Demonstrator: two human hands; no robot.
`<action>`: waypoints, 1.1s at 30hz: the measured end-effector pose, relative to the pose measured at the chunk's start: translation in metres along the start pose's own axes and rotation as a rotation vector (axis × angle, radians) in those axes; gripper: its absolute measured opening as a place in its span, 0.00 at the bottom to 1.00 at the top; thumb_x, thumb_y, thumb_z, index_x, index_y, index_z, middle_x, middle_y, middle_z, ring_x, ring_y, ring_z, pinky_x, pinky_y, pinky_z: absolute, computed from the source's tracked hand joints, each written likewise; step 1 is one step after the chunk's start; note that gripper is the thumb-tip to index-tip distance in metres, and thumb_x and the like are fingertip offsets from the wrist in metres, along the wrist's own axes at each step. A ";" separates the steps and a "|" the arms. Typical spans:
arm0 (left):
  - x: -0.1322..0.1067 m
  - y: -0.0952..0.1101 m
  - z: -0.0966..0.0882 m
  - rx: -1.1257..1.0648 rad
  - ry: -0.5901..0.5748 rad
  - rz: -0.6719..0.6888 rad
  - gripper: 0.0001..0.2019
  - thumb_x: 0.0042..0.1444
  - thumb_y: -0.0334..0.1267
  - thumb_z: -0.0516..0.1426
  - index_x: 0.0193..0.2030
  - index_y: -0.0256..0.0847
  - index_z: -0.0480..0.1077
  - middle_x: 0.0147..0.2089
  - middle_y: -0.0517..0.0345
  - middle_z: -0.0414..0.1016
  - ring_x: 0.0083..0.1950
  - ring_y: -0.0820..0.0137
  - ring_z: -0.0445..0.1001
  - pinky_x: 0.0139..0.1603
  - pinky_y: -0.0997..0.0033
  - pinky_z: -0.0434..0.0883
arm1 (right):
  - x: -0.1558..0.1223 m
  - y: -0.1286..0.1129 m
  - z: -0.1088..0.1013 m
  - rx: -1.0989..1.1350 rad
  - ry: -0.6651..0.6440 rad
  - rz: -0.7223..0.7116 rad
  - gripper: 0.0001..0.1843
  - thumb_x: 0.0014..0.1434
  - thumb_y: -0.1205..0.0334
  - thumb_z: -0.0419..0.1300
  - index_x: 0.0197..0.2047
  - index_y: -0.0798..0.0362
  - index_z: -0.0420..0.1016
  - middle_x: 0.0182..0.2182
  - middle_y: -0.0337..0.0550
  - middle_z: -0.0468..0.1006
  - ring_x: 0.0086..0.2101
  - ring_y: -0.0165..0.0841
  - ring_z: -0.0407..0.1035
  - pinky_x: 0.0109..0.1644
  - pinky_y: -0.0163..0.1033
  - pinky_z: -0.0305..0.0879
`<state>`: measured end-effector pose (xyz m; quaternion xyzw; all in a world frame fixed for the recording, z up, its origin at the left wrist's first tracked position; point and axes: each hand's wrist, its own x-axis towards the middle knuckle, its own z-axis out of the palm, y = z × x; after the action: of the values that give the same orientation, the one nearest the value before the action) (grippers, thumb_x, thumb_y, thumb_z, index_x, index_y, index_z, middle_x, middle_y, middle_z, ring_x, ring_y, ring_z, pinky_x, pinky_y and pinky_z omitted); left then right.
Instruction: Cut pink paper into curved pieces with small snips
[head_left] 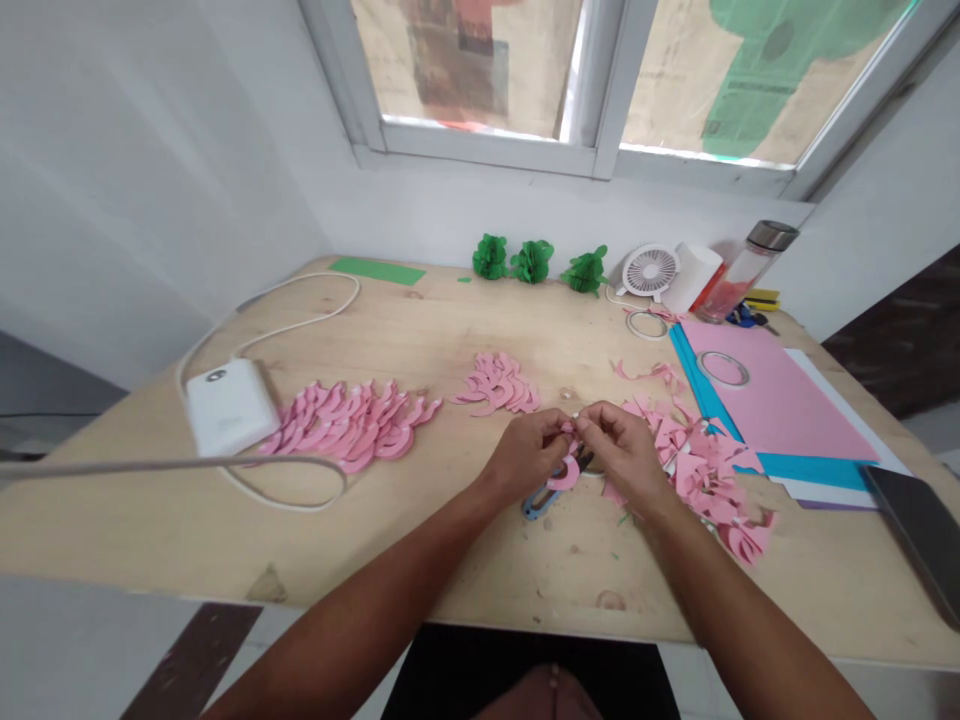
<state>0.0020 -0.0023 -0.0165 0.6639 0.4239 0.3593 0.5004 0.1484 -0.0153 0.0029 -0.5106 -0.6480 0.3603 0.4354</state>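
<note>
My left hand [525, 455] and my right hand [622, 455] meet over the middle of the table, thumbs and fingers pinched together. Between them is a small curved pink paper piece [564, 475], its upper end at my fingertips and its rounded end hanging below. A tiny white bit shows at the fingertips, too small to name. Under the hands lies a blue utility knife [536, 503], partly covered by the paper and fingers. Just beyond my left hand sits a small pile of curved pink paper pieces [499, 385]. Pink paper scraps [705, 470] lie heaped beside my right hand.
Overlapping rows of pink paper curls [367, 430] lie at left, against a white power bank [231, 405] with a cable. Green paper ornaments [532, 261], a small fan [651, 270] and a bottle [739, 280] line the back. Coloured sheets [795, 400] and a phone [919, 535] are at right.
</note>
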 end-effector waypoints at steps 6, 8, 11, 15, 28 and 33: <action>0.000 0.000 -0.001 0.067 0.022 0.045 0.06 0.51 0.34 0.50 0.25 0.38 0.64 0.21 0.65 0.62 0.23 0.77 0.65 0.24 0.79 0.61 | -0.002 -0.001 0.000 -0.124 -0.001 -0.057 0.10 0.57 0.58 0.53 0.28 0.54 0.69 0.23 0.37 0.70 0.25 0.28 0.64 0.30 0.32 0.60; 0.000 0.002 -0.001 0.081 0.025 0.058 0.06 0.50 0.33 0.50 0.24 0.38 0.62 0.21 0.66 0.61 0.22 0.78 0.63 0.24 0.80 0.59 | -0.002 -0.002 0.000 -0.149 -0.002 -0.071 0.10 0.57 0.59 0.53 0.28 0.54 0.69 0.22 0.37 0.70 0.25 0.28 0.64 0.29 0.32 0.59; 0.001 0.004 -0.001 0.116 0.024 0.067 0.07 0.50 0.33 0.49 0.23 0.38 0.61 0.20 0.66 0.60 0.22 0.78 0.60 0.23 0.80 0.57 | -0.002 -0.002 0.001 -0.178 -0.004 -0.088 0.09 0.57 0.60 0.53 0.28 0.54 0.69 0.22 0.37 0.69 0.25 0.28 0.64 0.30 0.32 0.59; 0.001 0.006 -0.002 0.154 0.030 0.069 0.07 0.50 0.33 0.49 0.22 0.38 0.62 0.20 0.66 0.59 0.22 0.78 0.59 0.22 0.80 0.56 | -0.002 -0.002 0.001 -0.193 -0.001 -0.104 0.10 0.56 0.60 0.53 0.27 0.54 0.68 0.22 0.37 0.69 0.25 0.28 0.64 0.29 0.32 0.59; 0.000 0.006 -0.002 0.176 0.043 0.074 0.07 0.51 0.34 0.50 0.23 0.38 0.63 0.20 0.66 0.60 0.22 0.77 0.60 0.23 0.79 0.56 | -0.003 -0.002 0.001 -0.202 0.019 -0.122 0.09 0.56 0.61 0.53 0.28 0.53 0.68 0.22 0.38 0.70 0.26 0.29 0.64 0.30 0.32 0.59; 0.000 0.007 -0.003 0.181 0.049 0.078 0.07 0.51 0.33 0.50 0.24 0.38 0.65 0.21 0.65 0.63 0.23 0.77 0.61 0.24 0.79 0.58 | -0.003 -0.002 0.001 -0.209 0.037 -0.117 0.09 0.57 0.59 0.53 0.28 0.53 0.68 0.22 0.38 0.69 0.26 0.29 0.64 0.30 0.33 0.59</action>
<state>0.0006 -0.0018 -0.0086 0.7135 0.4406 0.3548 0.4134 0.1476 -0.0183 0.0035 -0.5211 -0.7026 0.2554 0.4119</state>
